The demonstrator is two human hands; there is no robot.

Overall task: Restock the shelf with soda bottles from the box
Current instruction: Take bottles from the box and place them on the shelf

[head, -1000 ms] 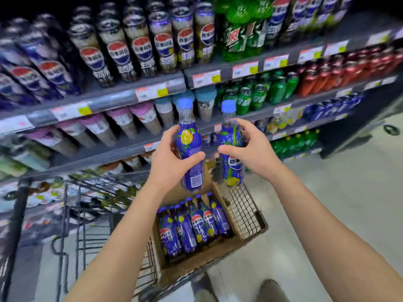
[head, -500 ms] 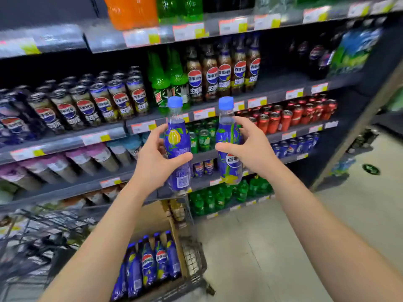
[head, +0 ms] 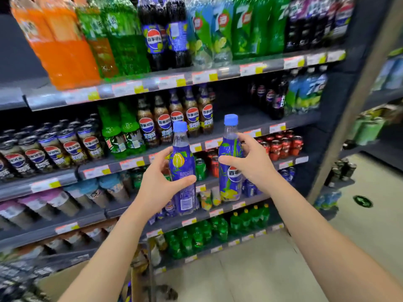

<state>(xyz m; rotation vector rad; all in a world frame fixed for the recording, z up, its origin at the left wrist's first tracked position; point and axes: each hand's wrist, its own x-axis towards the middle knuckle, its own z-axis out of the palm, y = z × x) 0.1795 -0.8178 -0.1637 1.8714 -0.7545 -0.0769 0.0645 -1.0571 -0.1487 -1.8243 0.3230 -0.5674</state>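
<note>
My left hand [head: 158, 184] grips a blue-labelled soda bottle [head: 183, 171] with a light blue cap, held upright in front of the shelves. My right hand [head: 250, 162] holds a second, matching soda bottle [head: 230, 149] upright, slightly higher and to the right. Both bottles hang in the air before the middle shelf [head: 250, 120], which has a bare dark gap right of a row of brown cola bottles [head: 174, 118]. The cardboard box [head: 65, 277] shows only as a corner at the bottom left.
Shelves stacked with bottles and cans fill the view. Large orange and green bottles [head: 65, 40] stand on the top shelf, red cans [head: 281, 144] and green bottles [head: 218, 232] lower down. A cart's wire edge [head: 13, 277] sits bottom left. Bare floor [head: 261, 269] lies to the right.
The view has tilted up and toward the shelves. Both hands have risen with their bottles toward the middle shelf. The box and cart have slid almost out of view.
</note>
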